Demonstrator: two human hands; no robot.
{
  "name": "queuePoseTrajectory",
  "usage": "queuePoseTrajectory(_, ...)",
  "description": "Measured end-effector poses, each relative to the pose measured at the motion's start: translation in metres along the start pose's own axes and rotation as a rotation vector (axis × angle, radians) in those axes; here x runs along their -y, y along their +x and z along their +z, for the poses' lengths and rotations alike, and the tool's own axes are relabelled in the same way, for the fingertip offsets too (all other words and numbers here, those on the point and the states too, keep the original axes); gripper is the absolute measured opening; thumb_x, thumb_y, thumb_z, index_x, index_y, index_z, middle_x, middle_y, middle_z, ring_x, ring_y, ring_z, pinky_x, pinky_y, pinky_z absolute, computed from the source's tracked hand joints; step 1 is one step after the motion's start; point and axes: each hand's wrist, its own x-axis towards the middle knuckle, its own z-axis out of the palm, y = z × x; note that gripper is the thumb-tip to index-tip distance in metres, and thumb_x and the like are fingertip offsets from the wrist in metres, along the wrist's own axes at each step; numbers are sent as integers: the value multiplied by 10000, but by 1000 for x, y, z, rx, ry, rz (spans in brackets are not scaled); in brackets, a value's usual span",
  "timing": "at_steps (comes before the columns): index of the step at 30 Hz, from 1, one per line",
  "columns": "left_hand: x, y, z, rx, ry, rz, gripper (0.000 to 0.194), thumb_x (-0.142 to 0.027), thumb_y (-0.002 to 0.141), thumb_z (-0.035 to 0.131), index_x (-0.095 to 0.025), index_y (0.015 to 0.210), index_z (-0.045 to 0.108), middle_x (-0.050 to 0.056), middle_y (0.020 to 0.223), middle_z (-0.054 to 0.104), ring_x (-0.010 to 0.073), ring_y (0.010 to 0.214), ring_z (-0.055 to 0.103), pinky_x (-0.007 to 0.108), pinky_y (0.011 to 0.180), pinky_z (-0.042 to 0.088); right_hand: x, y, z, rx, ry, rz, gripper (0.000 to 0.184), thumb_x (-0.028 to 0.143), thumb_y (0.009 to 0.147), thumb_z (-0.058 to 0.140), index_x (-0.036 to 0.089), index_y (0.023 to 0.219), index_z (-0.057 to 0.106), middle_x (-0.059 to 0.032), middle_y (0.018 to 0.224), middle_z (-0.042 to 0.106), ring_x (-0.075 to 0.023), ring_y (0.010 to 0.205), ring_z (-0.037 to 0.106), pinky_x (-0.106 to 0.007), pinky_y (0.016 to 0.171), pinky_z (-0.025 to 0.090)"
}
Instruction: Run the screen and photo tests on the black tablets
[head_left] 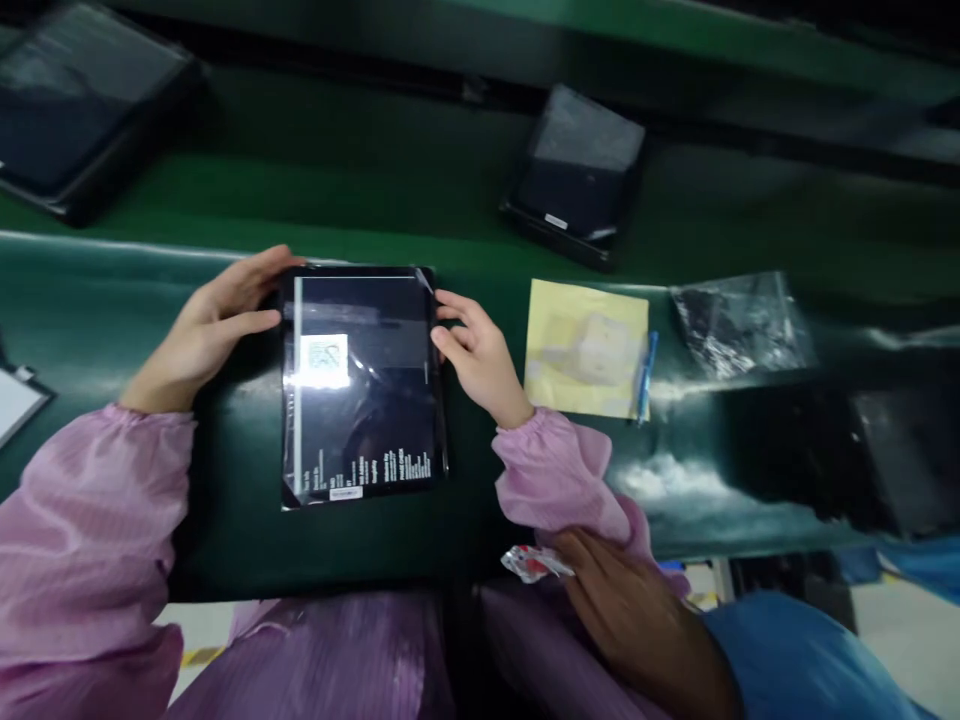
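A dark tablet (375, 400) lies in front of me on the green mat, its screen lit with small sideways text and a bright white square code. My left hand (217, 318) grips its upper left edge, the thumb on the side and the fingers around the corner. On the opposite edge, near the upper right corner, my right hand (480, 360) holds the tablet between thumb and fingers. Clear film with lifted corners appears to cover the screen. A small white label (346, 493) sits on the bottom border.
Right of the tablet are a yellow sheet (551, 385), a blue pen (647, 375) and a clear plastic bag (742, 325). Further tablets (577, 185) rest at the back, one far left (82, 100). Another person's hand (630, 610), holding a small clear wrapper (529, 562), reaches across my right sleeve.
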Motion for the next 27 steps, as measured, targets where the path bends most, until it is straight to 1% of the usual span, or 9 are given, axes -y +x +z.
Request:
queuePoseTrajectory(2,0,-1,3,-40,41,4,547,-335,893,761,-347,1406,572,-96,1433,626,205,1422,494,526,1288,264,-1,-1,1,2,22,-18,385,261,943,622,255,1322,558,-40,1171,605,-113,661,566,-317,674,536)
queuePoseTrajectory(4,-10,-8,14,-170,190,61,510,-349,892,748,-356,1378,595,-115,1415,630,231,1413,505,527,1266,310,-2,-1,3,7,43,-30,366,234,949,617,253,1310,557,-33,1158,598,-109,651,556,-315,668,527)
queuePoseTrajectory(7,-42,-34,50,-372,402,177,409,-353,923,690,-375,1327,624,-71,1391,636,297,1380,526,569,1175,387,-5,0,5,12,63,-37,351,209,954,612,262,1297,556,-28,1157,590,-110,659,557,-317,679,528)
queuePoseTrajectory(8,-54,-46,68,-358,390,176,377,-354,945,653,-390,1319,621,-44,1378,640,306,1347,549,581,1128,410,-6,1,5,14,68,-39,351,205,954,613,264,1295,556,-28,1163,587,-111,663,560,-320,685,529)
queuePoseTrajectory(10,-76,-73,105,-255,347,163,387,-303,904,692,-419,1270,644,-24,1223,688,286,1120,660,554,989,526,-7,2,5,17,73,-52,356,189,948,616,258,1293,557,-30,1167,586,-110,657,564,-328,691,528)
queuePoseTrajectory(13,-90,-106,159,257,365,141,477,-245,919,663,-354,1370,554,30,1250,681,260,1144,661,475,964,581,-9,2,4,14,62,-73,364,175,946,611,245,1299,556,-32,1161,589,-103,626,550,-332,682,519)
queuePoseTrajectory(15,-89,-119,184,442,309,137,504,-221,946,625,-321,1421,485,61,1298,661,237,1174,652,425,979,587,-10,2,4,17,54,-80,365,187,954,609,243,1309,553,-34,1160,589,-103,619,543,-334,681,519)
queuePoseTrajectory(21,-85,-130,211,392,179,105,291,-197,990,576,-276,1269,564,58,1116,674,172,936,672,309,827,596,-10,4,6,22,52,-66,369,187,955,613,236,1315,548,-46,1194,589,-108,649,573,-341,711,543)
queuePoseTrajectory(27,-90,-131,228,446,496,452,175,-196,1037,523,-205,1156,651,43,1018,699,153,836,677,268,700,560,-8,4,6,15,72,-43,369,177,949,622,238,1307,561,-46,1201,597,-106,663,580,-325,691,546)
